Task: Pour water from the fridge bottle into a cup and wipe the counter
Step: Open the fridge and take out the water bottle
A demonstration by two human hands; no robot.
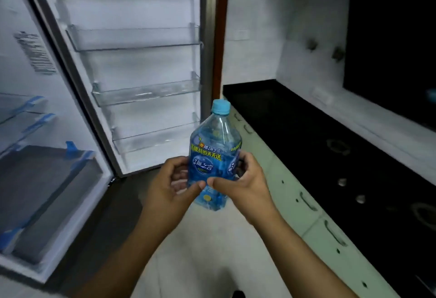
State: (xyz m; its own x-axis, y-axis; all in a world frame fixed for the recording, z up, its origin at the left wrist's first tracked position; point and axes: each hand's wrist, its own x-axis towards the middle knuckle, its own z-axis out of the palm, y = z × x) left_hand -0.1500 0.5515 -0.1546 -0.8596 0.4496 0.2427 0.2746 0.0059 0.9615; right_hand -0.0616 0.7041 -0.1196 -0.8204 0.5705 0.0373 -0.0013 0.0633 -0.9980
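Two hands hold the clear plastic water bottle with the blue label and light blue cap, and this bottle is the landmark for all places here. The left hand wraps the label from the bottle's left side. The right hand wraps it from the right side. Both thumbs almost meet in front of the label. The bottle stands nearly upright in the air, above the pale floor, and its cap is closed.

The step in hand, as I judge, is to carry the bottle to the counter. To do it well, keep the bottle upright and the grip low and firm, because a cold bottle may be slippery. One hand should take the weight alone before the other lets go.

To the right of the bottle run the pale green cabinet fronts, and over them the black glossy countertop. A bare part of it, right of the bottle, is a good place to set the bottle down. No cup shows in the view, so it must be found first.

Behind the bottle and to its left, the white fridge door stands open with bare clear shelves. It should be shut with the free hand.
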